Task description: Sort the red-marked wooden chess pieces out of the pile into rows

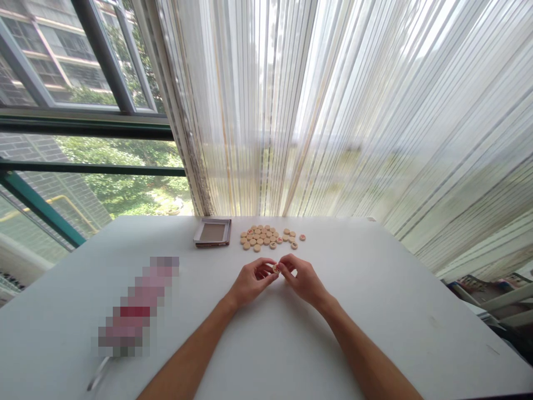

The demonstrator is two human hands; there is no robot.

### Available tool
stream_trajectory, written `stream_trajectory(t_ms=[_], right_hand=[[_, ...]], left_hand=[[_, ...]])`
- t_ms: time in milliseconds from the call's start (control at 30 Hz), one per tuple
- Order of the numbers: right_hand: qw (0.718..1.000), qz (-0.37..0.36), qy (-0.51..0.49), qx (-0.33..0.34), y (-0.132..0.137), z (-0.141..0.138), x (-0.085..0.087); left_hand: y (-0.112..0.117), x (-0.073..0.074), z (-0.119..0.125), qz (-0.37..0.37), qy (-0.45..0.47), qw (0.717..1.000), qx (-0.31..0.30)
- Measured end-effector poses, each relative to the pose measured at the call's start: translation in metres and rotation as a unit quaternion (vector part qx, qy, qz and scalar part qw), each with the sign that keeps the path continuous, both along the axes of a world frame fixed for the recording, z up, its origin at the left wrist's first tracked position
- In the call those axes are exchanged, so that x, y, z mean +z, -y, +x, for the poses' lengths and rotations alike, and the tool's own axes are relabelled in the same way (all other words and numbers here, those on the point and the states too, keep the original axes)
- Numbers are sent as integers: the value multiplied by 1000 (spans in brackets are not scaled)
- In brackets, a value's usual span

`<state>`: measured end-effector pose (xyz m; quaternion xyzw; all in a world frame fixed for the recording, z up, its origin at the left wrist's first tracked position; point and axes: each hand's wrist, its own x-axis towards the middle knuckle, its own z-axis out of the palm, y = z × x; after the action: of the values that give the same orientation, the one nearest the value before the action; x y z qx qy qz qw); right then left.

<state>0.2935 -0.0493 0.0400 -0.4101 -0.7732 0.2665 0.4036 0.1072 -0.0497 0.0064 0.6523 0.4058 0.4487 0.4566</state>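
Both hands meet at the middle of the white table [375, 289]. My left hand [252, 280] and my right hand [302, 278] pinch one small round wooden disc [275, 268] between their fingertips. Just beyond them lies a cluster of several similar tan discs [261, 237], some with red marks, and a few loose ones to its right [293, 240]. An open shallow box [212, 232] with a brown inside sits left of the cluster.
A blurred pink and red object [137, 308] lies on the table's left side, with a thin metal piece [97, 375] at its near end. Striped sheer curtains [333, 111] hang behind the table. A window [83, 111] is at the left.
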Motion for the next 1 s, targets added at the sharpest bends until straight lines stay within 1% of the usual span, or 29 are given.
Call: stream_trajectory(t_ms=[133,467,667,833,1000], right_hand=[[1000,-10,8,3,1,0,3],[1000,-9,3,10,3,0,6],[1000,11,-15,-4,0,1,3],[999,35,-30,-15,-6,9,4],[998,42,-47,-19,-11,17,5]], left_hand=[[-1,-2,0,-4,9,1000,-2],[-1,1,1,1,20,1000,-6],[-2,-1,0,4,16,1000,2],[-1,0,0,7,11,1000,11],[0,1,1,5,11,1000,21]])
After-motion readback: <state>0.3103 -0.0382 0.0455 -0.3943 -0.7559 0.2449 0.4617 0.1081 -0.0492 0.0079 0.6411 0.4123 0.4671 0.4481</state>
